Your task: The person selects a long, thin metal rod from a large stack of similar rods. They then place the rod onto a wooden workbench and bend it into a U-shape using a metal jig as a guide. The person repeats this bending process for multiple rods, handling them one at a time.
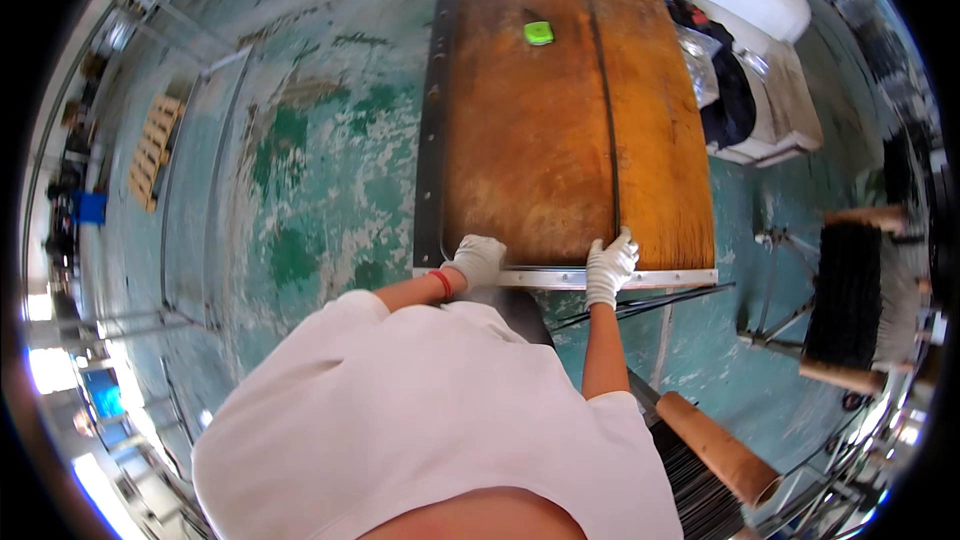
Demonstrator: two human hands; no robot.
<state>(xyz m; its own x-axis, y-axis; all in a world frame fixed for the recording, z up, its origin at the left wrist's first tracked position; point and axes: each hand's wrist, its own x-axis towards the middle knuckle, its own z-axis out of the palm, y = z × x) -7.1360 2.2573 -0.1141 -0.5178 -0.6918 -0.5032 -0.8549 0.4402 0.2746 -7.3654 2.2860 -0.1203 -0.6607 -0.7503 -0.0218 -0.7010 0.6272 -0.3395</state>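
Head view: long thin black strip (609, 120), lengthwise on brown wooden worktop (530, 160); white-gloved right hand (612, 262), grip closed on its near end; white-gloved left hand (479, 260), curled at silver metal edging (550, 280), grip contents cannot be told. Step, as judged: steadying strip; next move calls for square alignment. Around: lime-green squarish case (538, 33), apart from strip; slender black rods (680, 301) beyond near edge, possible snag

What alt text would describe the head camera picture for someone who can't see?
A person's white-gloved left hand and right hand are at the near edge of a worn brown tabletop, the right at the near end of a thin dark strip. A bright green object lies farther off.
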